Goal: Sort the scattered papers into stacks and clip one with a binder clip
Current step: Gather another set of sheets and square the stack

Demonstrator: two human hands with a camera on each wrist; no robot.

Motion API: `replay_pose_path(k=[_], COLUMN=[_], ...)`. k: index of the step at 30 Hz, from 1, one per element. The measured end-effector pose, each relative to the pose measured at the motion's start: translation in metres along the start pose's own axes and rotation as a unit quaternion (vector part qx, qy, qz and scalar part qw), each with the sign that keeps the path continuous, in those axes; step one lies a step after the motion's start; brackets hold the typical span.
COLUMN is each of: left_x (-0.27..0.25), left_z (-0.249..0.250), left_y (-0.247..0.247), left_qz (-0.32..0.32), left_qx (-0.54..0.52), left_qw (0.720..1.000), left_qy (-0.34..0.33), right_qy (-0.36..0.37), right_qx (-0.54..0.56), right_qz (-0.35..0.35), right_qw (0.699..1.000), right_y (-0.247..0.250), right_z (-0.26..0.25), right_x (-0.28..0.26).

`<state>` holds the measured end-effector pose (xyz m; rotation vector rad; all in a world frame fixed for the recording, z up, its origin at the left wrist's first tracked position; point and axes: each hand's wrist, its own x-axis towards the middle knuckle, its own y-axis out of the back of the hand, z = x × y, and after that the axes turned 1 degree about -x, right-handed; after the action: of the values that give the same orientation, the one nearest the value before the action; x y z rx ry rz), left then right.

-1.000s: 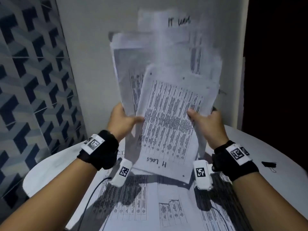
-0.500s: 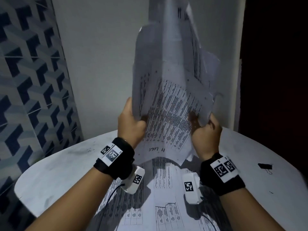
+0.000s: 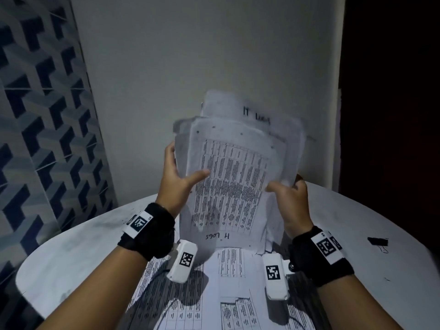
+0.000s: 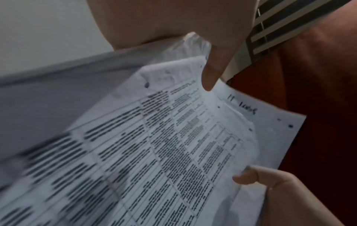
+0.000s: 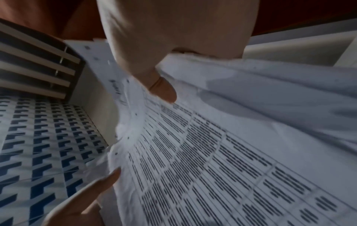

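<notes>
I hold a sheaf of printed papers upright above the round white table, its lower edge close to the sheets lying there. My left hand grips the sheaf's left edge, thumb across the front sheet. My right hand grips the right edge the same way. The left wrist view shows the papers with my left thumb on top; the right wrist view shows the same papers under my right thumb. A black binder clip lies on the table at the right.
More printed sheets lie spread on the table under my forearms. A grey wall stands right behind the table. Patterned blue tiles cover the left side. A dark opening is at the right.
The sheaf has come down from high in front of the wall toward the table, and its sheets have flattened from a folded, bunched shape. Both hands keep their grip.
</notes>
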<state>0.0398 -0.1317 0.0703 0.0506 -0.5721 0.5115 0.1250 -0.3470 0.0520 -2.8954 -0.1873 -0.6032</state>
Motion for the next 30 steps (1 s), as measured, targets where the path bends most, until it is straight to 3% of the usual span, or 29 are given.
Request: replay_pose_path(k=[2, 5, 13, 16, 20, 24, 30], left_x=[0.001, 0.005, -0.004, -0.002, 0.000, -0.009, -0.002], left_z=[0.003, 0.005, -0.011, -0.005, 0.000, -0.011, 0.000], left_y=[-0.001, -0.001, 0.009, -0.001, -0.001, -0.001, -0.010], left_qz=[-0.017, 0.007, 0.035, 0.029, 0.049, 0.023, 0.010], left_qx=[0.011, 0.013, -0.030, -0.039, -0.033, -0.014, 0.015], left_qw=[1.000, 1.000, 0.996, 0.996, 0.996, 0.997, 1.000], left_qy=[-0.014, -0.018, 0.078, 0.075, 0.068, 0.079, 0.010], right_qy=[0.025, 0.041, -0.040, -0.035, -0.016, -0.046, 0.033], right_qx=[-0.004, 0.027, 0.029, 0.037, 0.061, 0.003, 0.012], right_qz=[0.003, 0.043, -0.021, -0.038, -0.006, -0.067, 0.026], right_qw=[1.000, 0.998, 0.999, 0.998, 0.998, 0.997, 0.999], right_y=[-0.003, -0.002, 0.001, -0.010, -0.008, -0.008, -0.023], right_z=[-0.005, -0.010, 0.003, -0.004, -0.006, 0.009, 0.000], right_x=[0.001, 0.003, 0.001, 0.005, 0.008, 0.002, 0.003])
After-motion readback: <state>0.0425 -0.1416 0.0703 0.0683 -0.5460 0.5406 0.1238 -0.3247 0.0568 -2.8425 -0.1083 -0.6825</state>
